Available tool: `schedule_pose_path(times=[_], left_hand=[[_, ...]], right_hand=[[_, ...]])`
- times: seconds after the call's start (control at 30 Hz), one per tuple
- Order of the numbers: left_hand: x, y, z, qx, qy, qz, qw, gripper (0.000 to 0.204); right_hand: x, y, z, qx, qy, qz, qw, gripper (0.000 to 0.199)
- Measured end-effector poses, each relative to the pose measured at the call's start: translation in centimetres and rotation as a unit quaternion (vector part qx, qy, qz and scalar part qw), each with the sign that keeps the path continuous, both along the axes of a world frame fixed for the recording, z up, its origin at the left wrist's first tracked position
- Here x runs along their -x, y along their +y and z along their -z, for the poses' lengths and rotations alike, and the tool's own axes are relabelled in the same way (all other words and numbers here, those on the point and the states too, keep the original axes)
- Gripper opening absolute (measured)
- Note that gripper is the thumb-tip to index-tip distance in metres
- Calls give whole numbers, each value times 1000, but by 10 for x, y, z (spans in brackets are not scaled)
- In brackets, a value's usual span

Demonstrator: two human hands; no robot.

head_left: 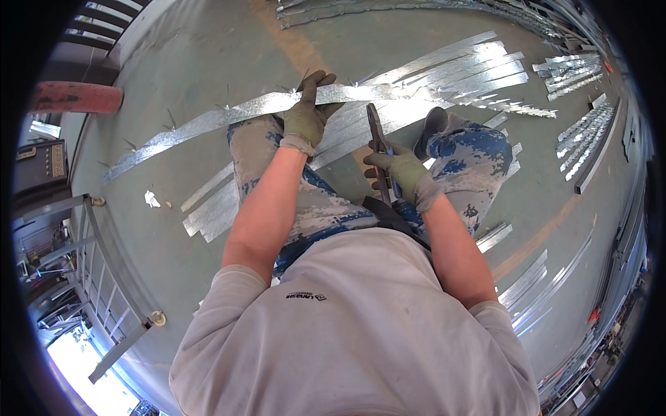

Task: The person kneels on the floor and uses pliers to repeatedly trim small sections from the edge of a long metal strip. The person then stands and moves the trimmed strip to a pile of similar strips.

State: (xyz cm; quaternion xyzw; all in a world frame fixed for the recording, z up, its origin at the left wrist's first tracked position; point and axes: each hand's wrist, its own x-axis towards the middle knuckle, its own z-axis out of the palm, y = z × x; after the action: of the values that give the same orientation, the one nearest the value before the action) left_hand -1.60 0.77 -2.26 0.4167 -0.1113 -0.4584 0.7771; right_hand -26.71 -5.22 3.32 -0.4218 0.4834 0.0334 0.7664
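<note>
Head view, looking down past a pale grey shirt [354, 326] to two gloved hands. Left hand [309, 114]: fingers curled over and clamped on a long shiny metal strip [208, 121], gripping where the strip crossed the left knee. Right hand [399, 172]: fingers closed tight around the handles of a pair of dark tin snips [377, 139], blades pointing away from the body toward the strip, tips just beside or touching the strip's near edge; whether the blades were apart or together could not be told. Strip stretched from far left of the floor, across the left knee, on toward a fan of more cut strips [465, 69] at upper right. Both gloves olive green, wrists bare, forearms coming in from below. Legs in blue and grey blotched trousers [305, 201], knees bent and spread, a dark shoe [433, 128] beyond the right hand. More short strips [211, 211] lay flat on the green floor [187, 62] by the left leg, with a small white scrap [151, 200] near them. Further bundles of strips [583, 139] at far right, well apart from the hands. A red cylinder [73, 97] at upper left, a grey metal frame [104, 256] at lower left.
</note>
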Motion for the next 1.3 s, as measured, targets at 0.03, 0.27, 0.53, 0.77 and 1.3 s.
schedule_pose_path(times=[0.03, 0.27, 0.53, 0.77, 1.3], left_hand=[[1, 1, -1, 3, 3, 1, 1000, 56], [3, 2, -3, 1, -3, 3, 1000, 53], [5, 0, -10, -2, 1, 1, 1000, 52], [3, 2, -8, 1, 6, -3, 1000, 51], [4, -1, -11, -4, 20, -8, 1000, 50]], right_hand=[[-2, 1, 4, -2, 1, -2, 1000, 56], [-12, 6, 6, 10, -10, 0, 1000, 51], [-13, 10, 10, 6, -23, 32, 999, 47], [-19, 5, 5, 7, -22, 13, 1000, 49], [-20, 9, 9, 18, -31, 20, 999, 51]])
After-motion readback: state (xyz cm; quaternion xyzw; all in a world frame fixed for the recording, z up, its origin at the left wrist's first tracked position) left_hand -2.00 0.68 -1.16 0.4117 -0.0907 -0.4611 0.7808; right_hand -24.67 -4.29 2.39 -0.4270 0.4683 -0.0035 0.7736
